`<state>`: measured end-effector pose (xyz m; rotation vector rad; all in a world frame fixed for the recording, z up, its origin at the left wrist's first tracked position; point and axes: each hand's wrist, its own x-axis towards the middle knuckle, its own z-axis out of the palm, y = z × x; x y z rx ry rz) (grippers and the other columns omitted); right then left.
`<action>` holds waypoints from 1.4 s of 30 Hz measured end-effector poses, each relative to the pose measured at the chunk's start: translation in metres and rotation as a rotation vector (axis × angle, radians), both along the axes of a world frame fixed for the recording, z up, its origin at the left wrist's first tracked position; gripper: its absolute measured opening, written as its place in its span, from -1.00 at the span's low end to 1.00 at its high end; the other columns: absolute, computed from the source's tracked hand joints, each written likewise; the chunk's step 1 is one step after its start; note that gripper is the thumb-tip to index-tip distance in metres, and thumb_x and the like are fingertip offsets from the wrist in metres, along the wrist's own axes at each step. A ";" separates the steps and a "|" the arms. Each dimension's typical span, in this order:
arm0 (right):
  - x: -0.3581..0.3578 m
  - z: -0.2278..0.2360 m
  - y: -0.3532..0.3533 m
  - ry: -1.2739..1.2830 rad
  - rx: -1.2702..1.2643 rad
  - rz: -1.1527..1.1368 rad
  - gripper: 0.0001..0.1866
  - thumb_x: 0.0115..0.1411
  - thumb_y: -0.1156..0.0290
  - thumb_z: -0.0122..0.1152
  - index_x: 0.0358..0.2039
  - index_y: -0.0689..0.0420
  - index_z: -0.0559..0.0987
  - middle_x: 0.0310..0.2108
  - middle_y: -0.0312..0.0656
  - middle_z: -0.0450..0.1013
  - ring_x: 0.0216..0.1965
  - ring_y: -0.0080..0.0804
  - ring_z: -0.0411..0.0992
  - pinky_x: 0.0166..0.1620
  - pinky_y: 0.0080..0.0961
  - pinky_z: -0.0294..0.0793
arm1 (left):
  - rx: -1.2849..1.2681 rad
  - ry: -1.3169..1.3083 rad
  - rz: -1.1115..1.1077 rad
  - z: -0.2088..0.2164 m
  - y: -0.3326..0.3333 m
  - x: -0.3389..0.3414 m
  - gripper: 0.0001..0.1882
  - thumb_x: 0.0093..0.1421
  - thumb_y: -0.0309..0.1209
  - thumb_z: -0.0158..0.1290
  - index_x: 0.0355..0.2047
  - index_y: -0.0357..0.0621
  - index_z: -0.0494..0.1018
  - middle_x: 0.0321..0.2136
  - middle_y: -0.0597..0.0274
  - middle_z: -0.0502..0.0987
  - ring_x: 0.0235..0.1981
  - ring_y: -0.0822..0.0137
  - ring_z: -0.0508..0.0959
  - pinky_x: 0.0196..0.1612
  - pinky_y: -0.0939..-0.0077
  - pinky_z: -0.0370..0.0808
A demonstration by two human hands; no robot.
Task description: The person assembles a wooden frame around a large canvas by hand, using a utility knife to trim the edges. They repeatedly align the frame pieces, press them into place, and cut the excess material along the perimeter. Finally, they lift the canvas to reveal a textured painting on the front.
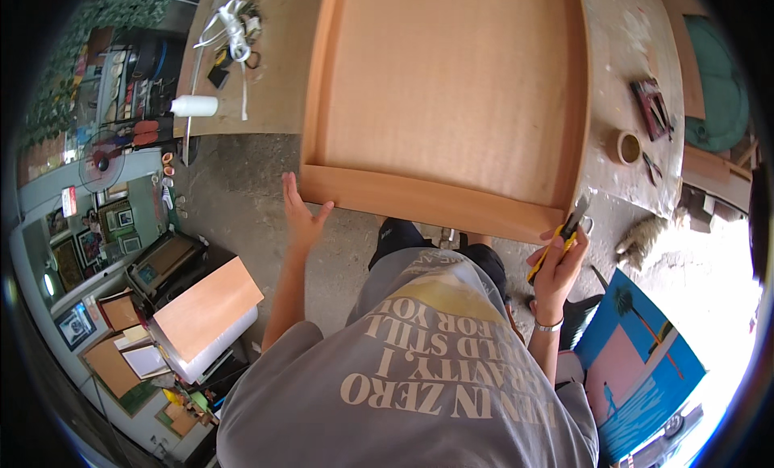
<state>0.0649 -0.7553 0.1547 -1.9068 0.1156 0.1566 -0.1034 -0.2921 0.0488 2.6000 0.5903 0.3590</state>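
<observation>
Tray [435, 200] rests on bench [278, 73]; left hand [303, 223], fingers wide, lies near its left corner; right hand [556, 268], fingers gripping knife [573, 226], near its right corner

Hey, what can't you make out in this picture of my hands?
All in the head view:
Far end of the shallow, brown wooden tray: cut off by the upper edge.
Part of the grip of the yellow-and-black utility knife: covered by the right hand.
Detail right of the shaggy, pale animal: washed out by glare.
Whether the left hand touches the tray: unclear from this angle.
</observation>
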 end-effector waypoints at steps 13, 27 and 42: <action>-0.132 -0.034 0.306 0.043 -0.395 0.252 -0.55 0.38 0.47 0.04 0.24 0.18 0.24 -0.35 0.25 0.55 -0.38 0.38 0.51 -0.39 0.06 0.53 | -0.088 0.227 -0.687 -0.011 0.147 0.084 0.40 -0.09 0.44 0.21 0.50 -0.18 -0.17 0.46 -0.21 -0.07 0.45 -0.22 0.02 0.43 -0.16 0.03; -0.140 -0.069 0.485 0.211 -0.687 0.219 -0.60 0.39 0.41 0.00 0.17 0.27 0.26 -0.27 0.30 0.55 -0.39 0.28 0.55 -0.40 0.04 0.56 | -0.194 -0.134 -0.759 -0.037 0.172 0.149 -0.46 0.36 0.02 0.03 0.28 0.18 0.42 0.46 0.17 0.11 0.45 -0.10 0.08 0.40 -0.11 0.11; -0.130 -0.057 0.495 0.280 -0.769 0.297 -0.69 0.37 0.43 0.00 0.06 0.27 0.28 -0.33 0.25 0.54 -0.40 0.25 0.55 -0.42 0.05 0.56 | -0.304 -0.156 -0.916 -0.072 0.182 0.171 -0.46 0.32 0.16 0.01 0.21 0.27 0.48 0.45 0.26 0.13 0.47 -0.04 0.07 0.42 -0.16 0.13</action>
